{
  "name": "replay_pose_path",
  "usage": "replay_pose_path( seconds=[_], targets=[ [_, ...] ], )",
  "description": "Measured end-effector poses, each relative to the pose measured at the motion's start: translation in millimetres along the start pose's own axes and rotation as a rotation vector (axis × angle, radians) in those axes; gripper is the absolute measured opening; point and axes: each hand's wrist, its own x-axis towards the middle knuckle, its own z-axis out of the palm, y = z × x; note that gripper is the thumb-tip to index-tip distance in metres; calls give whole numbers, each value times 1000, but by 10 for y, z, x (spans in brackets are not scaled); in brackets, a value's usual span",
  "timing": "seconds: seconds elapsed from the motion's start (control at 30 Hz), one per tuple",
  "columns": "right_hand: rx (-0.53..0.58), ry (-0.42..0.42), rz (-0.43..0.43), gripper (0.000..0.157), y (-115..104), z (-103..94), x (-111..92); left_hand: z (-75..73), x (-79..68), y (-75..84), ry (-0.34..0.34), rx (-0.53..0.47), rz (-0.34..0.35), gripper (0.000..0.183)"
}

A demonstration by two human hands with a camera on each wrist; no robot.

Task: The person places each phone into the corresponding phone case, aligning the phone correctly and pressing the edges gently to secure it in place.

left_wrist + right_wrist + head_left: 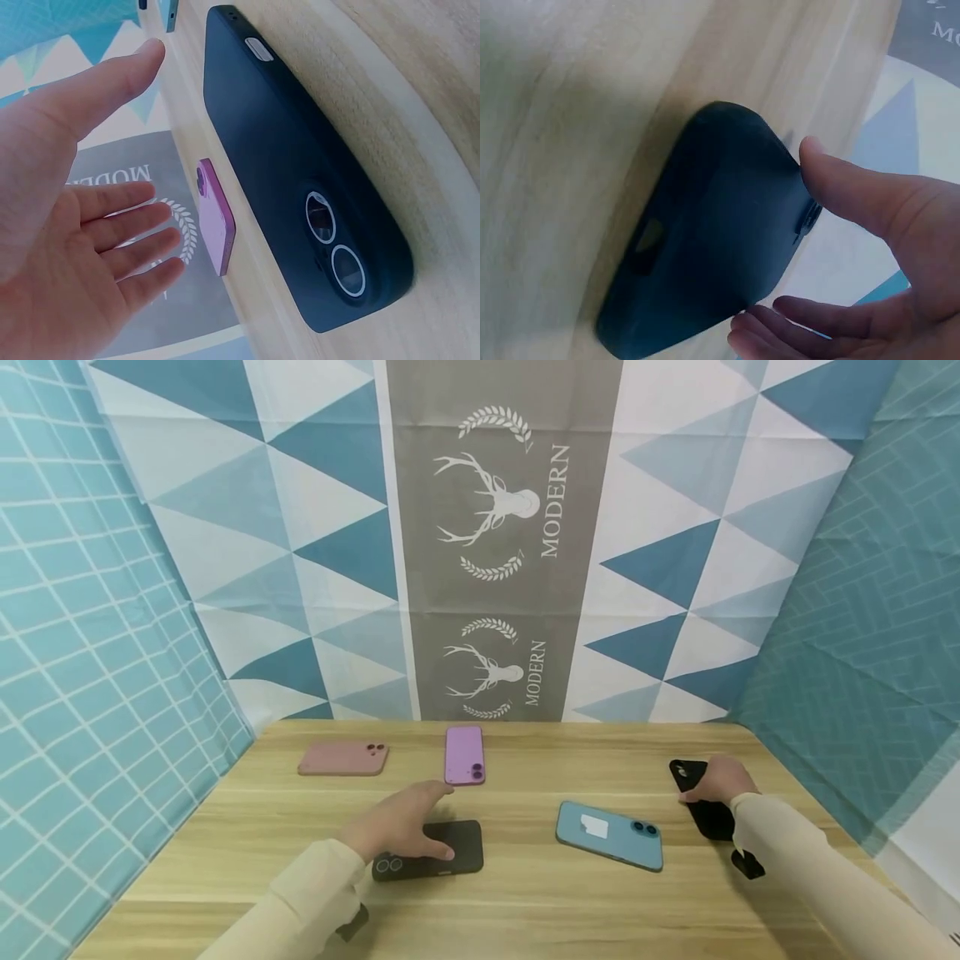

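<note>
Over on the left, the left hand [403, 823] hung spread above the dark phone [463, 850]; far right, the right hand [722, 779] pinched the black phone [711, 818] by its edges, over the wooden table [525, 910]; between them lay the blue phone [621, 837]; purple phone [463, 750] and pink phone [337, 758] sat farther back.

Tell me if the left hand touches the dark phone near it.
Apart. The left wrist view shows clear space and tabletop between the left hand and the dark phone.
</note>
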Motion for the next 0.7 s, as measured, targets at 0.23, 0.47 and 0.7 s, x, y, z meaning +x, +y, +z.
replay_pose_path(
  seconds=[0.23,0.47,0.7],
  targets=[
    [-58,-87,7,64,0,-55,3,15,-17,-5,-3,-7,-5,87],
    [4,-63,26,72,49,4,24,19,-50,-28,1,-19,-23,86],
    [67,13,18,47,86,125,11,31,-60,-44,-3,-28,-19,84]
  ],
)
